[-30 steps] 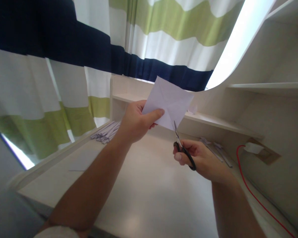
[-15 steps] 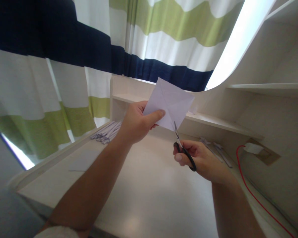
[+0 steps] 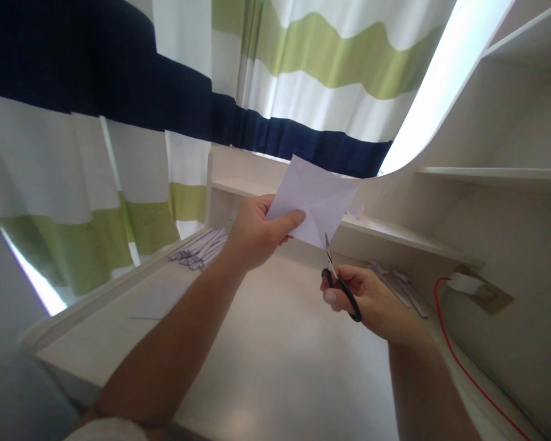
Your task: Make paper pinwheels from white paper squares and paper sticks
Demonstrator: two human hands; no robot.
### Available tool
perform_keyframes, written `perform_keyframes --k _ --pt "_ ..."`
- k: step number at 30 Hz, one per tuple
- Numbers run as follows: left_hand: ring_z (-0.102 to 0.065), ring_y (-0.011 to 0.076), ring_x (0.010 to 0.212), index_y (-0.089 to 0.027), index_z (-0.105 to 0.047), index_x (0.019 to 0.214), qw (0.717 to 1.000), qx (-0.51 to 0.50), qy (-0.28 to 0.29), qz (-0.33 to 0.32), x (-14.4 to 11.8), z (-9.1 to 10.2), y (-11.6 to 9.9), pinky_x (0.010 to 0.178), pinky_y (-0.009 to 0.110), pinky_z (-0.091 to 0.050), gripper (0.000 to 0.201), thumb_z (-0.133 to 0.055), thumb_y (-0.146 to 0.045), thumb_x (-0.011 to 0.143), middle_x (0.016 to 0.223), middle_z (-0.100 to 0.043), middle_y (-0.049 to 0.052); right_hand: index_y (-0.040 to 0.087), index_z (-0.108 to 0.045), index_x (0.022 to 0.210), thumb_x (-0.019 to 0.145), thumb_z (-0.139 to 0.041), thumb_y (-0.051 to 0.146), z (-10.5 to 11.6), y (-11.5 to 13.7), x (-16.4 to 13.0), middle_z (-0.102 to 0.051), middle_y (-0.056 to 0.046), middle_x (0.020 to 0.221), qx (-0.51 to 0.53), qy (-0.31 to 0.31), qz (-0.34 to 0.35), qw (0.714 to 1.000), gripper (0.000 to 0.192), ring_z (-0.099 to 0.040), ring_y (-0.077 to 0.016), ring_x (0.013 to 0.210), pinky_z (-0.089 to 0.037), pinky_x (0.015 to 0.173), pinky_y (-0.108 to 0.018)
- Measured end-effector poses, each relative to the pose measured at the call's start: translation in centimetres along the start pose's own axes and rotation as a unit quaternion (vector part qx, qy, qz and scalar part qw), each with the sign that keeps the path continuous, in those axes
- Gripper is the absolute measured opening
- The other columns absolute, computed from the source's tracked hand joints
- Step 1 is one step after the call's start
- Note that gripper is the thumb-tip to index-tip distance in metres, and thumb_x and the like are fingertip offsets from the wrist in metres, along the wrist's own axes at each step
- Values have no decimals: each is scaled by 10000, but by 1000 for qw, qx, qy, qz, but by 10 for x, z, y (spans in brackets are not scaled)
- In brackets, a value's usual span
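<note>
A white square sheet of paper, creased along lines that cross near its middle, is held up above the desk. My left hand pinches its left side, thumb on the front face and fingers behind. In my right hand is a pair of scissors with black handles, its thumb and fingers at the loops. The blades point up and meet the paper's lower corner. How far they are parted is hard to see.
Thin rolled paper sticks lie piled at the desk's back left, near a flat white sheet. More paper sticks lie at the right. A red cable runs from a white plug. A shelf spans the back.
The view has tilted slightly, so everything sits a little lower. Both hands keep their holds, and the scissors stay at the paper's lower corner.
</note>
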State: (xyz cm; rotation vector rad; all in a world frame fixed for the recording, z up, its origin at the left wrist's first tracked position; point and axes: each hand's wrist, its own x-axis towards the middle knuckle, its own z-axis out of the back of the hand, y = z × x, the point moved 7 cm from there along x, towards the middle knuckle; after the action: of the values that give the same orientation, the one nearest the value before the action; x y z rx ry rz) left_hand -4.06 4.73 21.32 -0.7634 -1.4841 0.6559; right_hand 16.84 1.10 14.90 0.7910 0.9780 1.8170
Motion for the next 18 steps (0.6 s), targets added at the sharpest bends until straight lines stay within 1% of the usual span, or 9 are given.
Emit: perform_keyframes --k 6,9,12,16,18 --pt "-565 111 510 -149 -685 642 1000 -6 3 -5 0 -2 -2 466 204 -440 293 -811 -375 780 552 -618 -4 176 -676 866 801 -856 580 3 -4 -2 -576 4 758 -25 -4 1 1000 447 -469 -140 690 -342 626 -295" --pt "-568 112 511 -145 -706 676 1000 -8 -9 -7 0 0 -2 462 204 -434 268 -812 -371 774 568 -634 0 178 -678 876 793 -860 586 5 -5 -3 -582 1 767 -33 -6 -1 999 455 -476 -143 694 -347 627 -294" --pt "-580 117 521 -142 -726 720 1000 -4 -18 -13 0 3 -2 459 205 -427 269 -812 -389 783 595 -657 7 177 -670 871 785 -860 612 3 -4 -2 -578 -1 769 -27 4 -2 1000 482 -476 -144 695 -352 626 -294" --pt "-558 113 501 -149 -702 683 999 -1 -24 -23 1 5 -2 451 207 -415 283 -810 -391 784 561 -626 -6 183 -655 868 776 -874 610 -2 -6 -4 -575 -3 788 -29 29 -22 999 489 -480 -146 705 -374 639 -297" --pt "-548 107 495 -154 -686 658 999 -3 -21 -28 0 4 -2 452 206 -414 287 -809 -381 783 550 -614 -12 186 -651 870 772 -879 609 -3 -6 -4 -577 -4 797 -32 32 -26 999 491 -483 -148 712 -382 648 -299"
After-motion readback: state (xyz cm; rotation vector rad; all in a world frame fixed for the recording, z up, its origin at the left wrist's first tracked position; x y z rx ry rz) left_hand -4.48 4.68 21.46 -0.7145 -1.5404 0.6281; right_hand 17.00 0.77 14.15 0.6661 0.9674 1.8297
